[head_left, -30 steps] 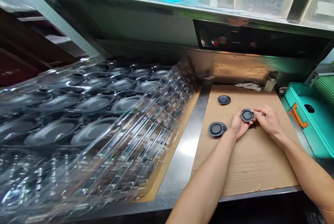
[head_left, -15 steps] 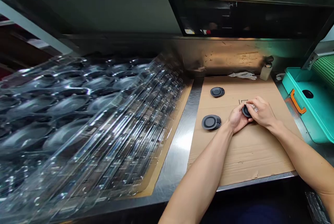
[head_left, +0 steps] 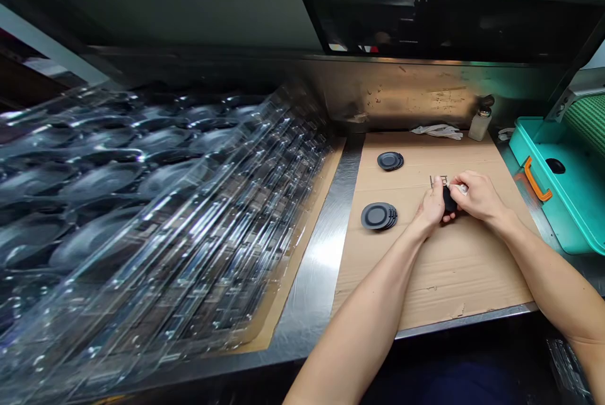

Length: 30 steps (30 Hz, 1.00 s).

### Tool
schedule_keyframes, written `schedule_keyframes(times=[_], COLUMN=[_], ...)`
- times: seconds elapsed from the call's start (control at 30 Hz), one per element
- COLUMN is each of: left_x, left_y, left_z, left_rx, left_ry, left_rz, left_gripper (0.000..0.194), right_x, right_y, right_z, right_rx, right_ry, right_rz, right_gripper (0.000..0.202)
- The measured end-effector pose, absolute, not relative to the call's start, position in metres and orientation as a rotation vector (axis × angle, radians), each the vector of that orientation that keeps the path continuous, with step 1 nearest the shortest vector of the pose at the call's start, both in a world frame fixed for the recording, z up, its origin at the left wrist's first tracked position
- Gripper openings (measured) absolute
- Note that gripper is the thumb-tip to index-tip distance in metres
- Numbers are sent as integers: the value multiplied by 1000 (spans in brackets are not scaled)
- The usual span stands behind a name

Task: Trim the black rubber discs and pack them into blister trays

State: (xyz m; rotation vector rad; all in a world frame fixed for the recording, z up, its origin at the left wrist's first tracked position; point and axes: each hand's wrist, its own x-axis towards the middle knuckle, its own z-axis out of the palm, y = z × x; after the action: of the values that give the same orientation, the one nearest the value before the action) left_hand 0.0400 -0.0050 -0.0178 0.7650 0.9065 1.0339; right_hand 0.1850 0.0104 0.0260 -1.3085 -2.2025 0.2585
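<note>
Over the cardboard sheet (head_left: 416, 291), my left hand (head_left: 431, 206) is closed around a round black plastic disc (head_left: 449, 200), its thumb along the near side. My right hand (head_left: 477, 198) is pinched at the disc's right edge, with a small crumpled white cloth-like piece (head_left: 460, 189) between its fingers. Left of my hands lie two overlapping stacks of similar black discs: a far stack (head_left: 389, 160) and a nearer stack (head_left: 378, 216). The discs have a raised ring and small tabs on one edge.
Clear plastic trays (head_left: 189, 222) are stacked across the left of the metal bench (head_left: 307, 279). A teal bin (head_left: 567, 203) with an orange handle (head_left: 537, 179) stands at right, a black disc (head_left: 554, 166) inside. At the back are a small bottle (head_left: 480, 124) and a white cloth (head_left: 437, 131).
The disc has been tilted in my left hand, so its face shows differently. The white piece at my right fingers shows more clearly. The view has shifted slightly.
</note>
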Motion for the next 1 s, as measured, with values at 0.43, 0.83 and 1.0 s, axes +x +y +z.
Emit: schedule_keyframes(times=[0.43, 0.83, 1.0], left_x=[42, 46, 48], left_y=[-15, -17, -20], left_z=[-3, 1, 3], left_rx=[1077, 1187, 1146], left_ry=[1165, 1269, 1218], left_rz=[898, 835, 899], left_gripper=[90, 84, 82], right_x=[194, 193, 191], right_y=[7, -4, -5], right_z=[41, 63, 66], right_rx=[-1473, -1612, -1521], right_ry=[-2456, -2675, -2681], right_rz=[147, -2, -40], right_gripper=[17, 25, 26])
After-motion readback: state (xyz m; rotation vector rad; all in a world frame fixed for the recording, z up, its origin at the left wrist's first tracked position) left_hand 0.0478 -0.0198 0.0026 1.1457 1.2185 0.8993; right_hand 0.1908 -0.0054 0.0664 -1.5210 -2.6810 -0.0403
